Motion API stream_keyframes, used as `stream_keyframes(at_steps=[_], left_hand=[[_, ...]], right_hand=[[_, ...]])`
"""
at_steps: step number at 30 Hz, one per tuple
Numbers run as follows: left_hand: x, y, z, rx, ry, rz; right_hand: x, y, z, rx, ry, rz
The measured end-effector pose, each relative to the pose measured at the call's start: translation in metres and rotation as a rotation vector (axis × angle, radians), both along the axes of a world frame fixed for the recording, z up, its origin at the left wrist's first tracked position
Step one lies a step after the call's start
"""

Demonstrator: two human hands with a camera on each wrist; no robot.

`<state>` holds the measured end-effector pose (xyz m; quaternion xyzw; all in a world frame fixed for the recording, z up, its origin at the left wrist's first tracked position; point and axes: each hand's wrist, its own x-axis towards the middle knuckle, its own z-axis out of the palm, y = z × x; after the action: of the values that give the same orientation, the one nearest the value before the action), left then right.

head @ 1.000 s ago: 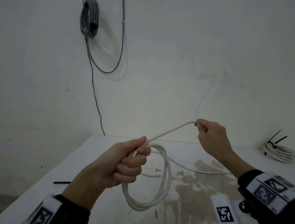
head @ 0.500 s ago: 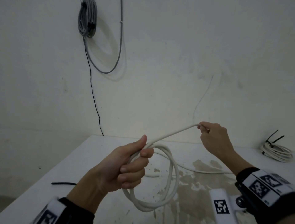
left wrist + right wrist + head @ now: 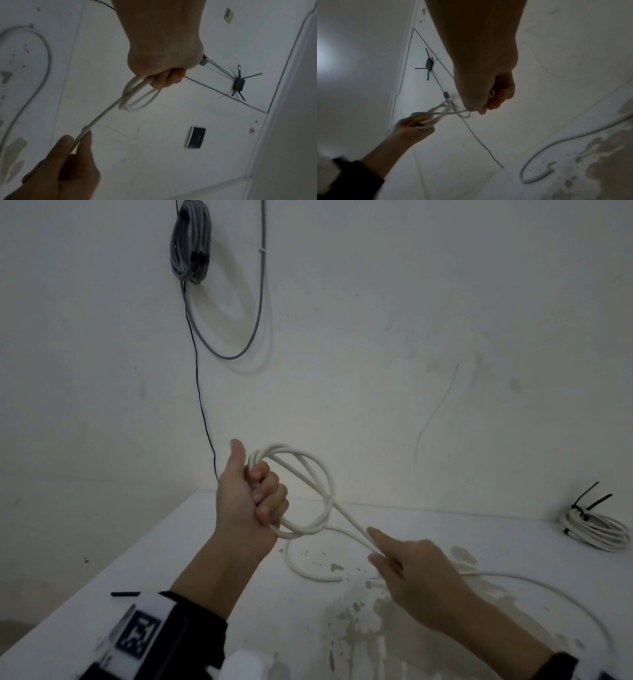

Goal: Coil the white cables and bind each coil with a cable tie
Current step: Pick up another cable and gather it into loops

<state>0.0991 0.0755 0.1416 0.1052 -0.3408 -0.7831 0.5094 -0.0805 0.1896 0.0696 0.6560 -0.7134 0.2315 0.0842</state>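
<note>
- The white cable [image 3: 310, 474] was being coiled, and a few loops were already held up in the air above the surface [image 3: 171, 542].
- The loops were gripped in the left hand [image 3: 251, 501], with the fingers curled tight around them and the thumb stuck up.
- A straight piece of the cable was stretched from the loops down to the right hand [image 3: 414, 573].
- That piece was pinched lightly between the fingers [image 3: 84, 146] of the right hand, as was best seen from the left wrist view.
- The rest of the cable was left lying on the surface, in a curve under the hands and in a long bend off to the right side.
- A second coil [image 3: 596, 530] was seen far off at the right, by the wall, already bound with black ties.
- A small black strip [image 3: 125, 594], likely a cable tie, was lying on the surface near the left arm.
- The step in hand was judged to be the winding, with the tying not yet begun.
- For the next move, the loose cable would need to be slid through the right grip, brought up in a new loop, and tucked under the left fingers.
- The left grip would need to be kept tight, so the loops were not dropped or sprung apart.
</note>
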Motion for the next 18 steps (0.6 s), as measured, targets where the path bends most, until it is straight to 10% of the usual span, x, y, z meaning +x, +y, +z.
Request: stream_keyframes(at_steps=[10,18], left_hand=[[-0.021,0.018,-0.009,-0.267,-0.139,0.226],[-0.018,0.034,-0.010,-0.443,-0.057,-0.021]], right_hand=[[0.048,0.018,0.056,0.384,-0.357,0.507],[0.064,-0.001,0.046,-0.176,-0.363,0.539]])
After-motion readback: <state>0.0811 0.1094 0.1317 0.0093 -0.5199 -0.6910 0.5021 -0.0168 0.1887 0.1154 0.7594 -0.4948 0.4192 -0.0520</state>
